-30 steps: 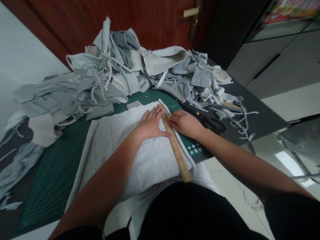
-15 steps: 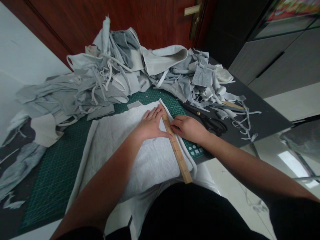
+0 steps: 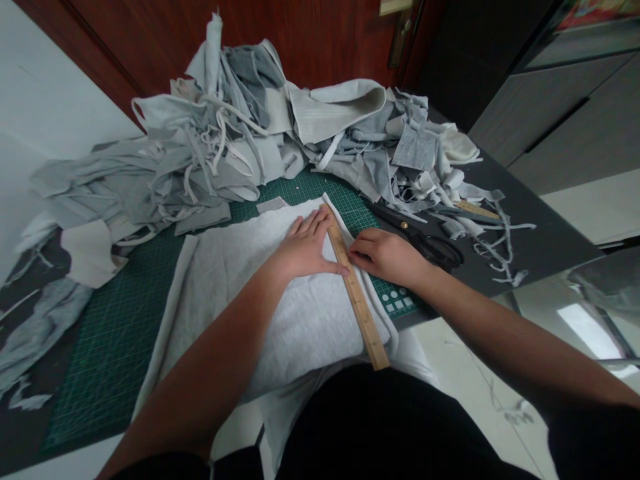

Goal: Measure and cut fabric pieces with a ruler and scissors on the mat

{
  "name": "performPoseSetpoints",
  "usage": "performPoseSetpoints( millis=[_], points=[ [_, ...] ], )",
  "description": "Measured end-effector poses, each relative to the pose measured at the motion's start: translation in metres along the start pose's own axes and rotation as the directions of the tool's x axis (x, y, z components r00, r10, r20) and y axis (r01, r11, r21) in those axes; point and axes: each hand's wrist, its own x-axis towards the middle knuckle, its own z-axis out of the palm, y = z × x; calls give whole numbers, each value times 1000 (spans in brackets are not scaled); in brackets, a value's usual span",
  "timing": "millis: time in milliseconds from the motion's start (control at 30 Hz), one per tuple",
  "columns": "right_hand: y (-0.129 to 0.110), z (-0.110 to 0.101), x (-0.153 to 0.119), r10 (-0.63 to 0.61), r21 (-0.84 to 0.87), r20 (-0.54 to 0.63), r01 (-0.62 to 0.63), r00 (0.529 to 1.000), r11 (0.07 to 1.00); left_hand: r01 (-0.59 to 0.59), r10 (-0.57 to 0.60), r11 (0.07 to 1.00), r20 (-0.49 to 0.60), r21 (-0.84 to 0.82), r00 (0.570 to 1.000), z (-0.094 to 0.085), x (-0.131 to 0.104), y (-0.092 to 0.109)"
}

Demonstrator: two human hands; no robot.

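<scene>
A light grey piece of fabric (image 3: 300, 313) lies over the green cutting mat (image 3: 120, 333) and hangs past the table's front edge. Along its right side rests a wooden ruler (image 3: 364, 310), slanting toward my body. My left hand (image 3: 310, 250) is spread flat on the fabric, its fingertips and thumb touching the ruler. At the ruler's right edge, my right hand (image 3: 387, 257) is closed, fingers curled together by the fabric's edge. What its fingertips hold, if anything, is hidden. Black scissors (image 3: 420, 237) lie just beyond my right hand.
Grey and cream fabric scraps (image 3: 200, 153) are heaped along the back of the table. A ribbed cream piece (image 3: 340, 110) tops the heap. A second wooden strip (image 3: 477, 210) pokes out at the right. Behind stands a brown door (image 3: 325, 40); a grey cabinet (image 3: 560, 113) is at right.
The view has shifted slightly, so the table's things sit a little differently in the picture. Both hands keep nearly the same places on the fabric and ruler.
</scene>
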Motion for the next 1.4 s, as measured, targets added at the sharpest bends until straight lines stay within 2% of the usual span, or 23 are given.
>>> performPoseSetpoints(
  millis=[467, 700, 1167, 1400],
  points=[
    [10, 9, -1, -85, 181, -134, 109, 987, 977, 25, -25, 1000, 11, 9, 1000, -5, -4, 7],
    [6, 15, -4, 28, 224, -226, 24, 974, 974, 34, -35, 999, 12, 23, 999, -2, -4, 6],
    [6, 13, -5, 132, 374, -210, -45, 969, 926, -1, 1, 1000, -20, -16, 1000, 0, -2, 3],
    [4, 10, -7, 87, 395, -169, -13, 982, 919, 29, -29, 1000, 14, 8, 999, -3, -3, 6]
  ],
)
